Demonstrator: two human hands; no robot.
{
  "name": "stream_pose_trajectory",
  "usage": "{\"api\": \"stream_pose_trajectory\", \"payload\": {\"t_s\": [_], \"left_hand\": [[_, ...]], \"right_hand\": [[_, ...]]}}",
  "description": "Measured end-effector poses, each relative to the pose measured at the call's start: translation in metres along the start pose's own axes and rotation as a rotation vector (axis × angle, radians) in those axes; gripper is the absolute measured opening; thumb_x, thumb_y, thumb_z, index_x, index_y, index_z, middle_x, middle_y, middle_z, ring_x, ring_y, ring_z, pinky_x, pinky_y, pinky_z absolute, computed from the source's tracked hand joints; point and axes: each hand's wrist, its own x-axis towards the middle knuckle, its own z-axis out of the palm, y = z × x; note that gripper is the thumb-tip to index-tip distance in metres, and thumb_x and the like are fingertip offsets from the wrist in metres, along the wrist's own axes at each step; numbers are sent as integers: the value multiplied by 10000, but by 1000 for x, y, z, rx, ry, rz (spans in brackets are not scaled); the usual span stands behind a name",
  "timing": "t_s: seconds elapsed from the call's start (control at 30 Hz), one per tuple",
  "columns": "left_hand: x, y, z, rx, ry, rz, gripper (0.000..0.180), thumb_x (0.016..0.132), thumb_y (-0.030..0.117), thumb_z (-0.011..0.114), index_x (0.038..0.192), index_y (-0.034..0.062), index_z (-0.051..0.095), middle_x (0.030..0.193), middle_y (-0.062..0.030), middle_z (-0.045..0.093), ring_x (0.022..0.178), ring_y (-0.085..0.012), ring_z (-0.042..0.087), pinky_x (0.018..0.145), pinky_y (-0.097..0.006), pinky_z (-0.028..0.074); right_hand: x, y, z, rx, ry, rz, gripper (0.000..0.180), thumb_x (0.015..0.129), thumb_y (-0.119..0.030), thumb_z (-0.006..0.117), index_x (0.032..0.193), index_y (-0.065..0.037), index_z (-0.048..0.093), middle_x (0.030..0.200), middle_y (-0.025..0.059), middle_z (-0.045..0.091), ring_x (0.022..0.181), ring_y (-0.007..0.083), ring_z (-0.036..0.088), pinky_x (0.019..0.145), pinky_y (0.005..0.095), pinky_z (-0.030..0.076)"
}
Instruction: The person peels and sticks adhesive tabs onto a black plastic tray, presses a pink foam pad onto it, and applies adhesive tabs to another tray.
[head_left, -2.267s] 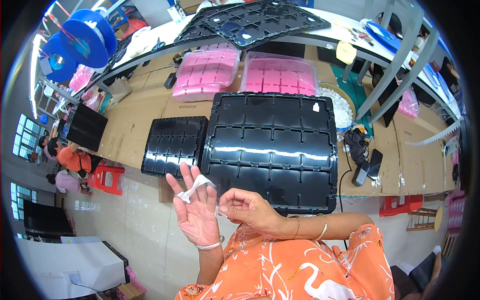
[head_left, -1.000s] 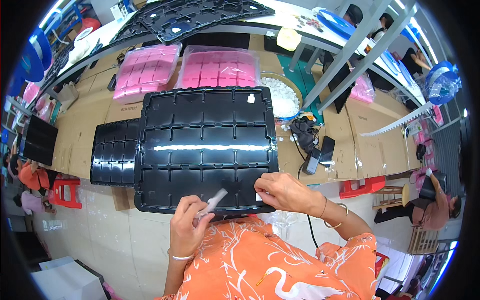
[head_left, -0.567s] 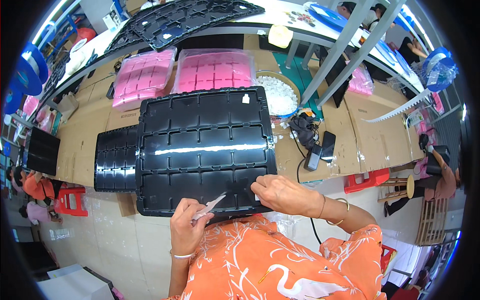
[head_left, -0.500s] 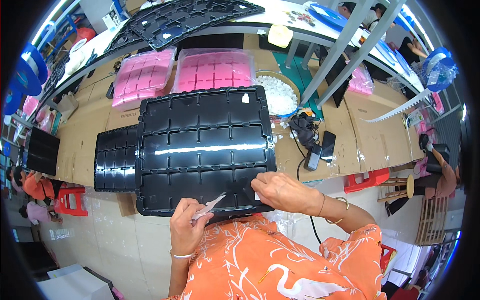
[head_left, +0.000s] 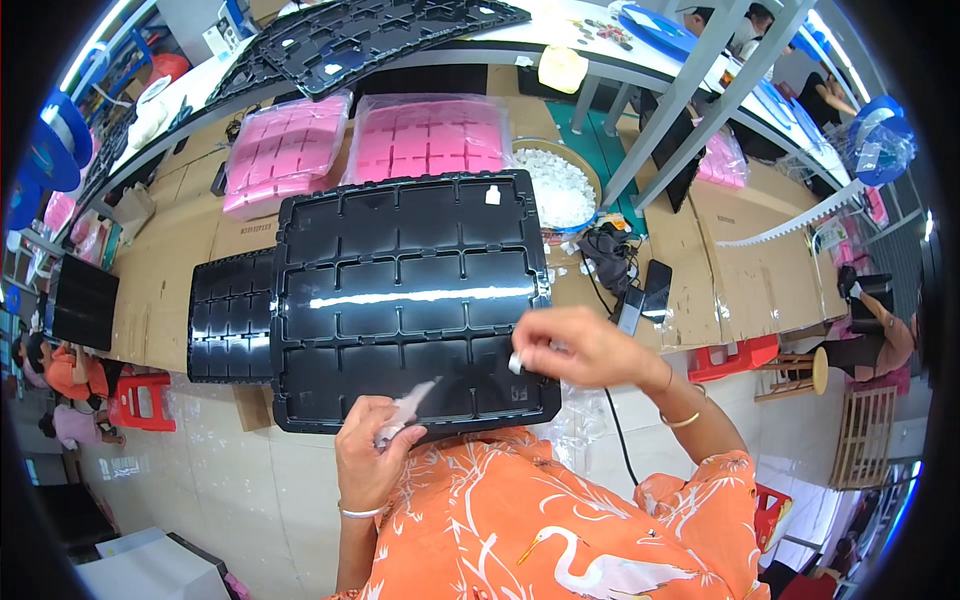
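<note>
A large black plastic tray [head_left: 405, 260] with shallow compartments lies in front of me. My left hand [head_left: 372, 445] is at its near edge, pinching a crumpled, whitish, see-through strip [head_left: 408, 408] that sticks up past the fingers. Over the tray's near right corner my right hand [head_left: 580, 345] is raised, its thumb and fingers pinched on a small white piece [head_left: 515, 363]. A similar white tab [head_left: 492, 196] rests in the tray's far right compartment.
Behind the tray are pink trays in clear wrap [head_left: 432, 140] and a round basin of white pieces [head_left: 595, 185]. To the right lie a phone [head_left: 656, 284], a dark cable bundle [head_left: 608, 258] and a grey metal post [head_left: 665, 110]. A smaller black tray [head_left: 230, 315] sits at left.
My right hand has lifted off the tray's near right corner and moved up slightly, with the small white piece in its fingers. My left hand has shifted slightly downward, still holding the strip.
</note>
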Motion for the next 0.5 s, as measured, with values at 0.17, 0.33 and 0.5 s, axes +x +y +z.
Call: {"api": "stream_pose_trajectory", "payload": {"t_s": [0.17,0.33,0.5], "left_hand": [[7,-7,-8,-544,-80,-248,323,946,126,769,1213,8,630,999,-33,666,739,-69,620,587,-200,465],[12,-14,-11,-601,-78,-275,188,1068,152,594,1136,-14,649,897,-47,671,590,-64,596,494,-189,418],[10,-15,-4,-558,-71,-278,152,1056,99,581,1126,-26,632,883,-92,705,571,-68,606,466,-188,421]], "right_hand": [[13,36,-15,811,-1,105,21,1046,-82,561,1047,-63,552,951,42,641,716,52,477,612,212,400],[49,57,-33,872,278,128,39,1030,-74,590,1063,-58,604,868,-18,562,683,29,422,581,189,340],[94,67,-62,214,488,17,155,983,-144,672,940,-1,713,801,18,659,684,94,573,629,246,466]]}}
